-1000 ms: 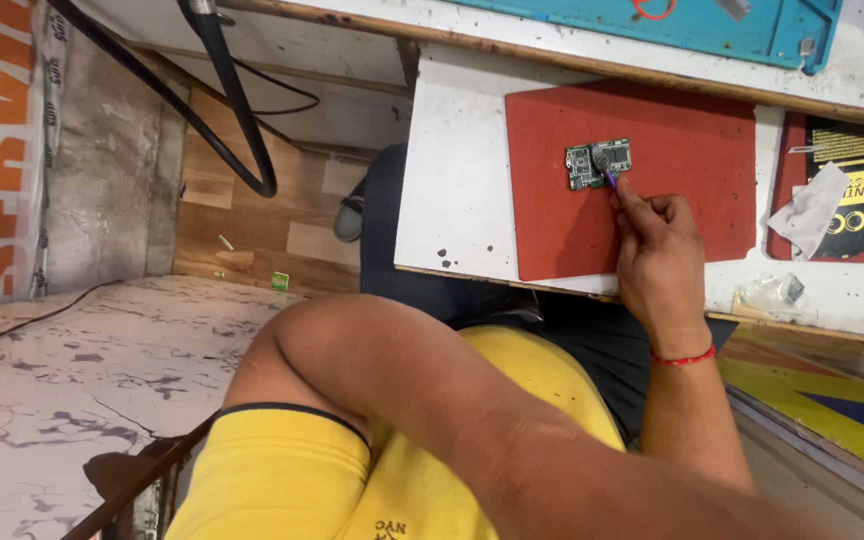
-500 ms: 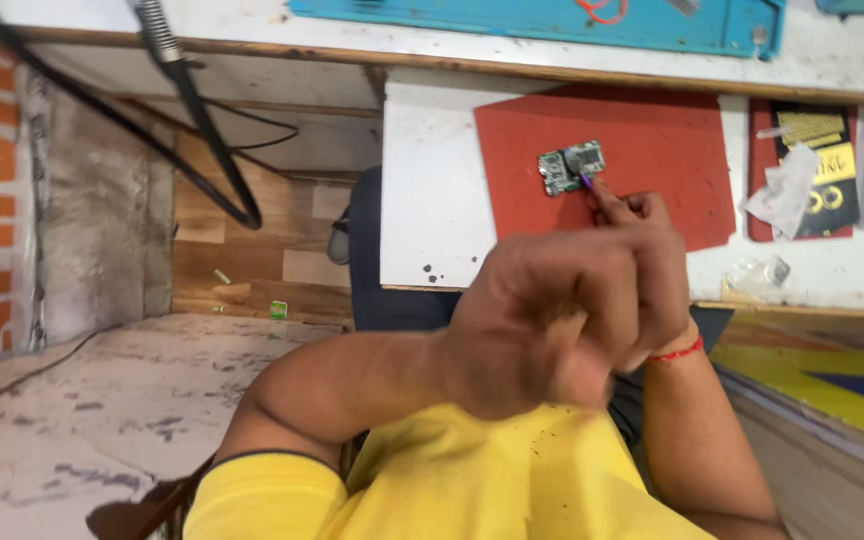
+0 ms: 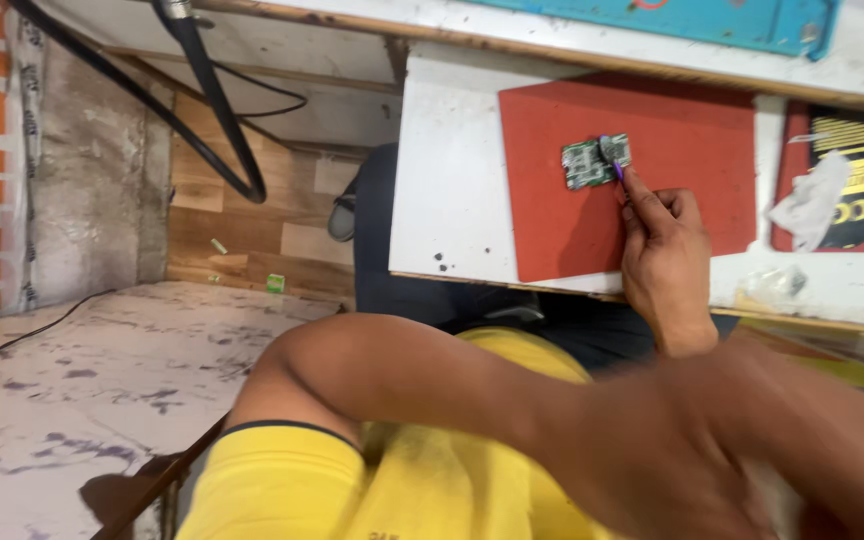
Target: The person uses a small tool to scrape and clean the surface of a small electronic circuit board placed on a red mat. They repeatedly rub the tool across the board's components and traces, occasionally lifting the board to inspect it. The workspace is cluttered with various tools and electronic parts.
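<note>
My right hand (image 3: 664,255) rests on a red mat (image 3: 697,130) and pinches a thin purple-tipped tool (image 3: 618,172). The tool's tip touches a small green circuit board (image 3: 592,160) that lies flat on the mat. My left arm crosses the foreground from a yellow sleeve (image 3: 287,485), elbow raised. Low at the right my left hand (image 3: 752,450) is a blur, so its fingers cannot be made out, and nothing can be seen in it.
The mat lies on a white worktop (image 3: 447,180). A crumpled white tissue (image 3: 810,200) and a black and yellow packet (image 3: 860,170) sit to the right, a teal mat (image 3: 742,22) behind. Black cables (image 3: 214,105) hang at the left over a marbled floor (image 3: 72,400).
My left hand, a curled fist in front of the camera half a second ago, has swung down to the lower right. My right hand stays on the board with the tool.
</note>
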